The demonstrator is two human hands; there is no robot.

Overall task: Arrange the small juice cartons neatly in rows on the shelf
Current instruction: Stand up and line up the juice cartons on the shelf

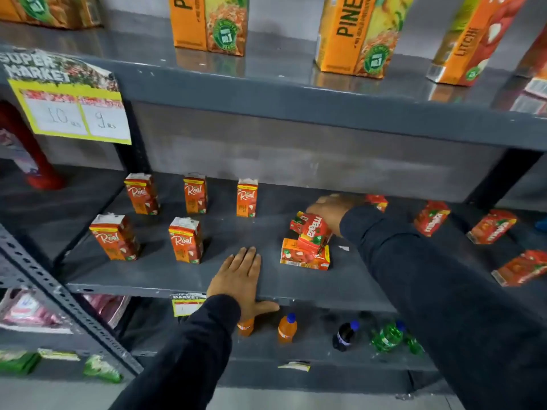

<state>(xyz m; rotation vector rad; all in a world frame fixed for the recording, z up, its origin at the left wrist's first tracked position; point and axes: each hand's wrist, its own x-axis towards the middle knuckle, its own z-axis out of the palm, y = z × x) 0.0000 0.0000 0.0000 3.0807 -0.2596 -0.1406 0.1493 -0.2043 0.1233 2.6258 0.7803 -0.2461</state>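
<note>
Several small red juice cartons stand upright in two rows on the grey middle shelf point(177, 279); the front row ends at one carton point(186, 240). To their right a tilted carton point(313, 232) leans on a carton lying flat point(305, 255). My right hand point(330, 209) reaches in and grips the tilted carton from behind. Flat on the shelf's front edge rests my left hand point(241, 276), fingers spread and holding nothing. More cartons lie toppled further right, one of them point(431, 221) just past my right sleeve.
Tall pineapple and litchi juice cartons point(359, 34) stand on the shelf above. A price tag point(71, 108) hangs at the upper left. Small soda bottles point(287, 328) stand on the shelf below. A perforated steel upright point(62, 303) runs down the left.
</note>
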